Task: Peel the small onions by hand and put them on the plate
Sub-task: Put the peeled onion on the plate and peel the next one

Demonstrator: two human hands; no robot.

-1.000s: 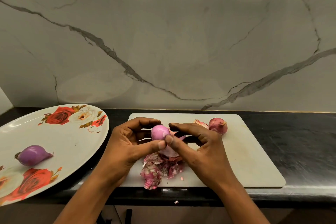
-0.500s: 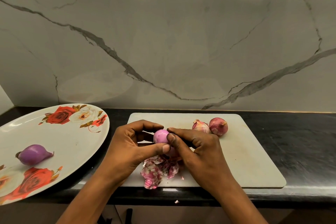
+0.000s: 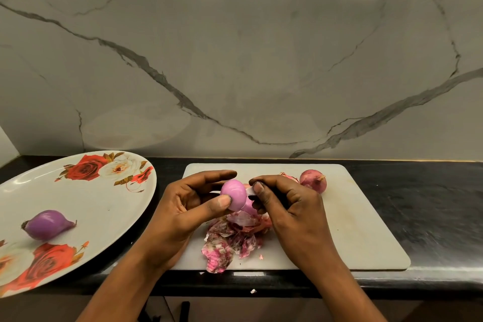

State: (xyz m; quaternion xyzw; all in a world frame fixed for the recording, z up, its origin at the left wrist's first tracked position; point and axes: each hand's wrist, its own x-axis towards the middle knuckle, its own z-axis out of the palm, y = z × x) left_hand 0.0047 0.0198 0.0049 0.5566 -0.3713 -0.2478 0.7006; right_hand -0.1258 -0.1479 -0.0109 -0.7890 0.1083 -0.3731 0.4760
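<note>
My left hand (image 3: 183,206) pinches a small pink onion (image 3: 233,195) between thumb and fingers, just above the white cutting board (image 3: 366,230). Its near side is bare and glossy. My right hand (image 3: 290,206) is right beside it, thumb and forefinger pinching a pale strip of onion skin (image 3: 251,191) at the onion's right side. A peeled purple onion (image 3: 47,224) lies on the rose-patterned plate (image 3: 104,204) at the left. An unpeeled onion (image 3: 313,180) sits at the board's far side, with another onion (image 3: 288,177) partly hidden behind my right hand.
A heap of pink onion peels (image 3: 230,240) lies on the board's near edge under my hands. The board and plate rest on a black counter (image 3: 431,204) against a marble wall. A few peel scraps (image 3: 253,291) sit on the counter's front lip.
My right hand has drawn slightly right, off the onion, pulling a strip of skin with it. More of the onion's bare surface shows. The left hand has kept its hold.
</note>
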